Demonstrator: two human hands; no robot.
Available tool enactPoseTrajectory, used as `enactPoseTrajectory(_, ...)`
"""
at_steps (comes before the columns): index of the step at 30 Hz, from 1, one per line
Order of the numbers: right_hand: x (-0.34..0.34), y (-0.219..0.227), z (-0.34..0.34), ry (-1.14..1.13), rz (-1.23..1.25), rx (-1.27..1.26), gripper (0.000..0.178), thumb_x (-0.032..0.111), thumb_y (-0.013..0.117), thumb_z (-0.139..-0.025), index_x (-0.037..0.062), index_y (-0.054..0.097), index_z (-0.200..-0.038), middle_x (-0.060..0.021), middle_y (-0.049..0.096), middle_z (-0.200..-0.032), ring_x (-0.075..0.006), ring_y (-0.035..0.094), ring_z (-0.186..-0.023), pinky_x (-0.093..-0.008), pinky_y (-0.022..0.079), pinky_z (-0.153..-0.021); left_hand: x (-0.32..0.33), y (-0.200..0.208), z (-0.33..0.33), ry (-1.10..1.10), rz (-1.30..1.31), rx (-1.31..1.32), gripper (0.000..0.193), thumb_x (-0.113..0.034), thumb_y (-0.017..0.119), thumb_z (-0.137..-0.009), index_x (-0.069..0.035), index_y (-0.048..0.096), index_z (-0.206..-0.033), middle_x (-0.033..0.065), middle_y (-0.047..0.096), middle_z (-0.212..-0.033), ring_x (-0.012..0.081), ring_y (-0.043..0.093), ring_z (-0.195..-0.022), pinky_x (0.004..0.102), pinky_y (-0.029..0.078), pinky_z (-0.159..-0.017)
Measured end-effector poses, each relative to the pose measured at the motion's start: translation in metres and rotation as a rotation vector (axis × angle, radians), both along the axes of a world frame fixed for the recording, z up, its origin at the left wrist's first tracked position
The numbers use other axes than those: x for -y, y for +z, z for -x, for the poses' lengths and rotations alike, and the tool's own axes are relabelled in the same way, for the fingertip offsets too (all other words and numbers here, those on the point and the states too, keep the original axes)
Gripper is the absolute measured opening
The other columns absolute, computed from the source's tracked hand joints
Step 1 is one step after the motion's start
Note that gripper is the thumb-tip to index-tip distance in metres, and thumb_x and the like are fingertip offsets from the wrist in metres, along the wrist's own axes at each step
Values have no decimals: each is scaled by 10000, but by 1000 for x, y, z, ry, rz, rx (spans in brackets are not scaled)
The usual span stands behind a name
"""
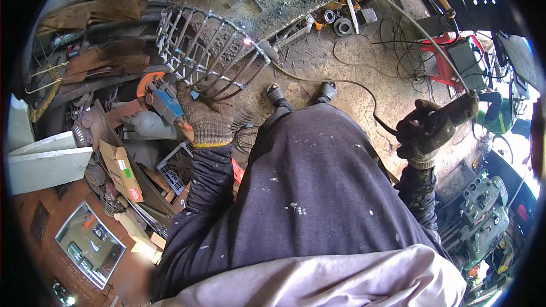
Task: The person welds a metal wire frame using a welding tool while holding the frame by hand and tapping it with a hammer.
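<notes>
In my gloved right hand (421, 131) is a dark welding electrode holder (455, 115). A long thin welding rod (409, 20) slants from its jaw toward the upper left. A black cable (364, 86) trails from this hand across the floor. My left hand (207, 119), in a brown knit glove with a yellow cuff, is beside a blue angle grinder (165, 101) with an orange guard. I cannot make out whether it grips the grinder; its fingers are partly hidden. Just beyond stands a curved metal-rod frame (210, 51), with a red glowing spot on its upper right edge.
Rusty scrap and a cardboard box (122, 167) crowd the left, near a plastic crate (176, 165). Metal rings (342, 27) and loose cables (401, 51) lie ahead. At right are a red plastic stool (441, 65) and a green machine (480, 210). My sandalled feet (278, 95) are below the frame.
</notes>
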State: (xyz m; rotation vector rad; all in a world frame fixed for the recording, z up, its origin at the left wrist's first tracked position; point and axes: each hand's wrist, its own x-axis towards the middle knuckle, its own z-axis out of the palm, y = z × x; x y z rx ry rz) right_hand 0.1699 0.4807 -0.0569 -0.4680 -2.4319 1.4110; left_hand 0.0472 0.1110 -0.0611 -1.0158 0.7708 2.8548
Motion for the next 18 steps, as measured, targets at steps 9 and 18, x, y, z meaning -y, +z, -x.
enactPoseTrajectory(9,-19,62,27,1,631,-400,636,511,391,-918,-65,568,-1124,-143,597,-692,-210,538,-448,-333,429,-370,60,-66,-7,-339,-686,-595,439,-342,556,-907,-43,585,-1227,188,600,-1243,351,592,-1124,542,454,-991)
enactPoseTrajectory(18,-141,85,27,-35,-1392,-33,186,212,594,-859,68,630,-971,-53,635,-854,-236,626,-830,-354,510,-752,19,4,-7,-96,-17,-130,266,-422,606,-881,-161,657,-903,-63,571,-639,118,473,-530,307,401,-528)
